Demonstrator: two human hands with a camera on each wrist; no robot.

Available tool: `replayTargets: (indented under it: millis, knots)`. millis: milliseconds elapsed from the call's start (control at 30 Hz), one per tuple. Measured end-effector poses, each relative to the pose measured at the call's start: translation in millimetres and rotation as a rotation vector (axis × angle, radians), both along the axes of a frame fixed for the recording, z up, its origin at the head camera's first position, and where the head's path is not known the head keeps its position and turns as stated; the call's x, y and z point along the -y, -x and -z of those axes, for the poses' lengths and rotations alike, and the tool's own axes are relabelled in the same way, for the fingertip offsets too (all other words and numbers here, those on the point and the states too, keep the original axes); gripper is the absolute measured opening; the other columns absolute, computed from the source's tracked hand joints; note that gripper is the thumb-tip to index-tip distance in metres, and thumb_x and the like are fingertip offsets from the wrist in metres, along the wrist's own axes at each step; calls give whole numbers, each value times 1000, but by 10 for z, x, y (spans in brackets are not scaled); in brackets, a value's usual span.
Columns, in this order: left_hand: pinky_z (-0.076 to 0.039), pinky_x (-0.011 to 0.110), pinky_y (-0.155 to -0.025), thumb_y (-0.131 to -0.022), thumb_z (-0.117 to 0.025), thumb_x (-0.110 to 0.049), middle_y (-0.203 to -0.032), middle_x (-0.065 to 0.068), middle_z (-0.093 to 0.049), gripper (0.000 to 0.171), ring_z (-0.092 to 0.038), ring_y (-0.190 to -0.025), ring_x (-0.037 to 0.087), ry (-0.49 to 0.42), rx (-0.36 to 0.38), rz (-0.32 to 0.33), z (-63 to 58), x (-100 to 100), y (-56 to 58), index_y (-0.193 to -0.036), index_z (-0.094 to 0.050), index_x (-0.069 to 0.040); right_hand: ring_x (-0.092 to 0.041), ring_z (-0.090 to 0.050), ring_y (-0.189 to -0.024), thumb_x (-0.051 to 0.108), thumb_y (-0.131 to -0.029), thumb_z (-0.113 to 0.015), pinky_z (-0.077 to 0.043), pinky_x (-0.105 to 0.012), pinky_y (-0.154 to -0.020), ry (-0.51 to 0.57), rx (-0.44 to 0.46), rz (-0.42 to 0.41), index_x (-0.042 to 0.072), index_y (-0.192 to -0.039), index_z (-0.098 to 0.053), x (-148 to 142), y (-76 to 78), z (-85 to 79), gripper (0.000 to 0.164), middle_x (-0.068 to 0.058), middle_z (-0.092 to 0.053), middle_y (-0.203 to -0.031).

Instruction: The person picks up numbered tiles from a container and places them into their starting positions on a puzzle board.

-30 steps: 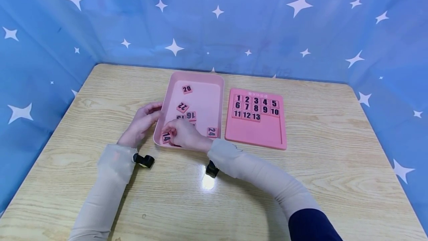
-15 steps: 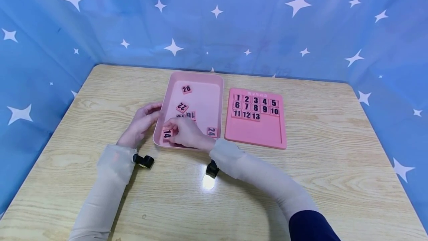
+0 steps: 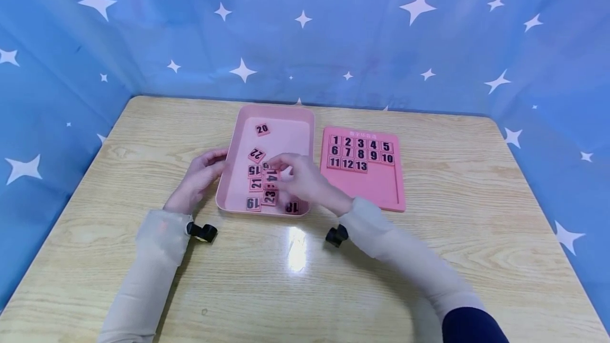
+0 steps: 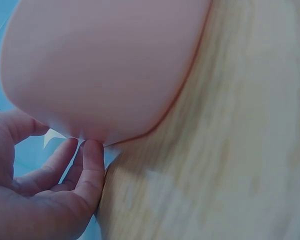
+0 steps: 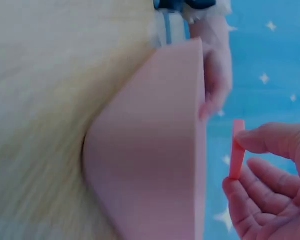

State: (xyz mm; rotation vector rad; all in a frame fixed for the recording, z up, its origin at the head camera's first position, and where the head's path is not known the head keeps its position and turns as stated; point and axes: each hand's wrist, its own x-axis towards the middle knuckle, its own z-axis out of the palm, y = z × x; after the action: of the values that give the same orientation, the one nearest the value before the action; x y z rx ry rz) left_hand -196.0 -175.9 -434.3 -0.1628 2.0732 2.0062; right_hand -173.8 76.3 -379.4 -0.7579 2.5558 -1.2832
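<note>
"Where is the tile marked 14 (image 3: 272,175)?"

"Pinched in the right hand (image 3: 307,178), thumb on one face and fingers beneath, over the pink tray (image 3: 292,139). The right wrist view shows it raised past the rim, touching nothing but the hand."

"Which way does it point?"

"From the head view its number lies sideways. The tile is nearly square, so I can't name a long axis for its face. Seen edge-on at the wrist it's a thin strip, its length running roughly along the line of the tray's rim, slightly tilted."

"And the left hand (image 3: 197,176)?"

"Fingers relaxed and a little apart, tips touching the outside of the tray, which sits on the bench (image 3: 257,279)."

"What's beside it?"

"Tile 21 (image 3: 256,184), also sideways, and tile 15 (image 3: 254,170), upside down. The numbered board (image 3: 378,187) is just right of the tray."
</note>
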Motion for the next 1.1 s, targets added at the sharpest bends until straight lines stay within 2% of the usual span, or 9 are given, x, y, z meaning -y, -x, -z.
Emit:
replayTargets:
  millis: [200, 533, 833, 1100]
  knots:
    - [-45, 15, -81, -89, -54, -1, -109, 0, -53, 51, -52, -96, 7, -20, 6, -1, -1, -9, -4, -135, -38, 10, -21, -60, -94, 5, -76, -74, -51, -31, -77, 13, -62, 53, 1, -117, -59, -523, 1, -5, 44, -12, -65, -107]
    - [-45, 16, -82, -88, -53, 0, -111, 1, -53, 50, -51, -97, 8, -21, 15, -9, -1, -12, -5, -136, -38, 9, -30, -60, -93, -6, -74, -71, -52, -42, -77, 11, -126, 140, -3, -116, -59, -1314, -93, 169, 44, -18, -65, -104]
    - [-43, 17, -82, -90, -54, -5, -125, 10, -49, 49, -48, -101, 9, 10, 41, 3, 7, 14, -17, -137, -41, 4, -34, -62, -86, -11, -72, -69, -53, -45, -75, -44, -154, 217, -6, -110, -61, -1684, -129, 348, 39, -20, -66, -97]
    - [-43, 17, -82, -89, -54, -5, -122, 7, -50, 48, -47, -102, 10, 0, 28, -6, 23, 5, -6, -135, -42, 6, -30, -63, -87, -10, -73, -70, -54, -42, -76, -92, -138, 249, -4, -111, -62, -1876, -124, 419, 39, -18, -66, -102]
